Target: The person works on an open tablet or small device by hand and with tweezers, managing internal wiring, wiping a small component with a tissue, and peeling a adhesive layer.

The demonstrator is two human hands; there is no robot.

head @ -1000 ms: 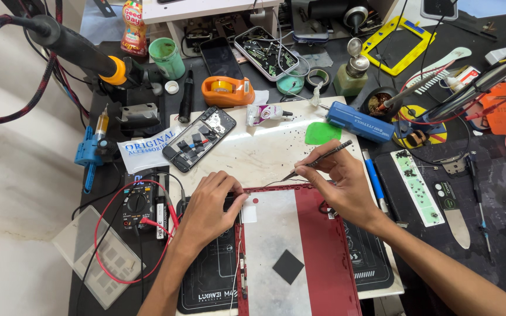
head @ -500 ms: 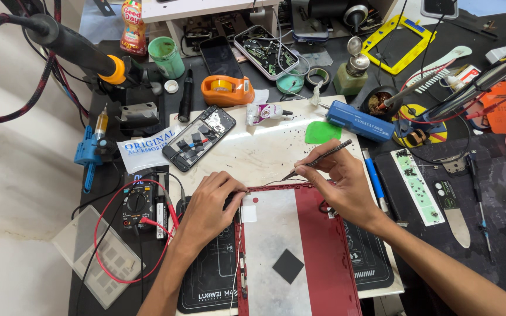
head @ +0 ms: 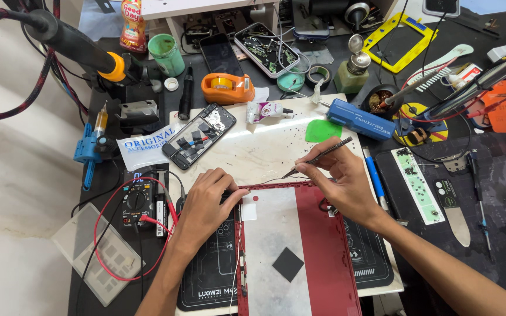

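Observation:
A red rectangular device back panel (head: 329, 251) with a grey inner plate and a small black square lies in front of me on a black work mat (head: 206, 275). My left hand (head: 206, 202) rests on its top left corner, fingers curled against the edge. My right hand (head: 341, 178) pinches thin metal tweezers (head: 318, 157), whose tip touches the panel's top edge near the middle. A thin wire runs along that edge.
An opened phone (head: 199, 136) lies on the white board behind. An orange tape dispenser (head: 227, 88), a glue tube (head: 267, 110), a green pick (head: 323, 130) and a blue box (head: 359, 119) sit further back. A multimeter with red leads (head: 139, 202) lies at the left.

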